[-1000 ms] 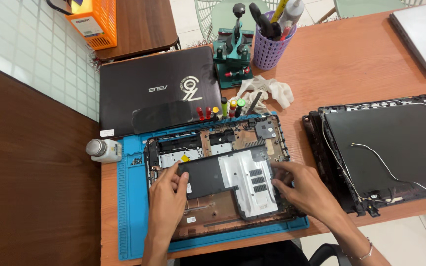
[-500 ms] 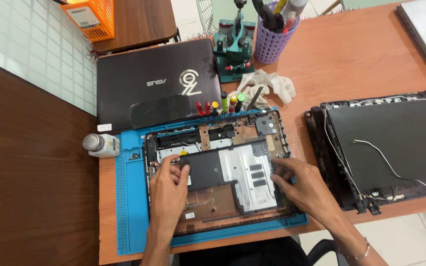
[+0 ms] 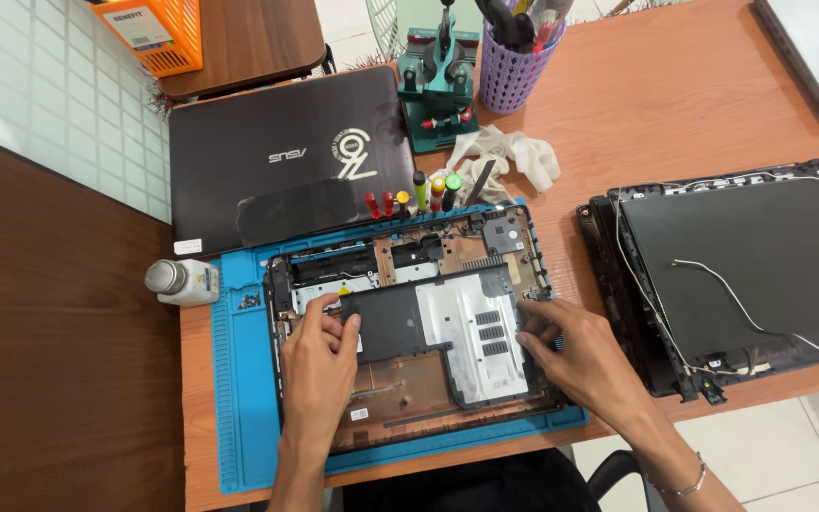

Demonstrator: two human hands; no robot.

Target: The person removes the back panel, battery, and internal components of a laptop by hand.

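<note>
An opened laptop base [image 3: 400, 261] lies on a blue work mat [image 3: 239, 398]. A dark and silver access cover panel [image 3: 438, 332] rests in the middle of the base. My left hand [image 3: 319, 365] has its fingers curled on the cover's left edge. My right hand [image 3: 575, 356] presses on the cover's right edge, fingers spread. Neither hand has lifted the panel clear of the base.
A closed black laptop [image 3: 286, 156] lies behind the mat. A detached screen lid with loose wires [image 3: 751, 270] sits at the right. A white bottle [image 3: 182, 282], several screwdrivers [image 3: 409, 199], a white cloth [image 3: 509, 152], a purple tool cup [image 3: 514, 52] and a green holder [image 3: 438, 81] stand nearby.
Both hands stay on the cover panel, shifting slightly along its edges. The view has drifted a little, so the table items sit higher in frame.
</note>
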